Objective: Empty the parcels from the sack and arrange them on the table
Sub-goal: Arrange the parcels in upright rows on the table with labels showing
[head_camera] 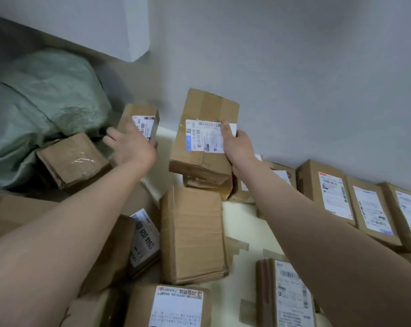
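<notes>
A pale green woven sack (41, 102) lies slumped at the far left. My left hand (129, 145) grips a small brown parcel with a white label (140, 119) just beside the sack. My right hand (237, 147) holds a larger labelled cardboard parcel (199, 138) by its right edge, thumb on the label, tilted up above another box near the wall. Several more brown parcels lie on the cream table (242, 223), among them a plain one (192, 234) in the middle.
A row of labelled parcels (336, 197) lines the grey wall (294, 67) at the right. A taped box (72, 159) sits by the sack's mouth. More parcels (176, 305) crowd the near edge. Bare table shows between the middle parcel and the right row.
</notes>
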`<state>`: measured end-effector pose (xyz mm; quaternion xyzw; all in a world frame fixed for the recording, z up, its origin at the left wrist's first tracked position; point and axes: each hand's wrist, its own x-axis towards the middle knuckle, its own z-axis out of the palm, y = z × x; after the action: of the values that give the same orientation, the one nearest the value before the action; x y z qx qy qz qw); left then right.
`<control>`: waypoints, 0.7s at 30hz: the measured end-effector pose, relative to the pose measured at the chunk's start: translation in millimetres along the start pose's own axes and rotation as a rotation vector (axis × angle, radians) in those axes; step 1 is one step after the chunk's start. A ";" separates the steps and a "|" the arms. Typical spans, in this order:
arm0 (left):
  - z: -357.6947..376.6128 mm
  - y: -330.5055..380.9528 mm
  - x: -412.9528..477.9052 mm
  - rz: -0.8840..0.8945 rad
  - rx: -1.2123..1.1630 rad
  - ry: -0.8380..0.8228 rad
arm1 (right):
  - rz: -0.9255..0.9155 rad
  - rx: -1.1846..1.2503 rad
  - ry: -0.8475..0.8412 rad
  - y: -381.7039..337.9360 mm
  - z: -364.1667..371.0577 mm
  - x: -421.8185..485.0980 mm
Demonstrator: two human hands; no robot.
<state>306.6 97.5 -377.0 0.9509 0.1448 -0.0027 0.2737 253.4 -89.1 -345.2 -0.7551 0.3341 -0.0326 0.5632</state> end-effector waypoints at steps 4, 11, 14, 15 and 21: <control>-14.7 -0.2 32.1 -0.122 -0.141 -0.011 | 0.001 -0.125 -0.032 -21.9 51.1 6.9; 5.2 -18.1 53.6 -0.080 0.042 -0.098 | -0.187 -0.493 -0.122 3.7 92.0 -1.9; 16.7 -17.4 50.2 -0.133 0.067 -0.153 | -0.325 -0.717 -0.153 18.1 96.2 -9.0; 20.0 -17.6 48.2 -0.145 0.044 -0.183 | -0.356 -0.754 -0.170 21.5 96.2 -10.3; 30.4 -32.5 45.3 -0.053 0.035 -0.420 | -0.471 -1.147 -0.332 35.8 88.8 -16.6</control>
<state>343.3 120.4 -423.6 0.9299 0.1095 -0.2106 0.2810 261.6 -11.6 -403.3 -0.9845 0.0320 0.1459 0.0919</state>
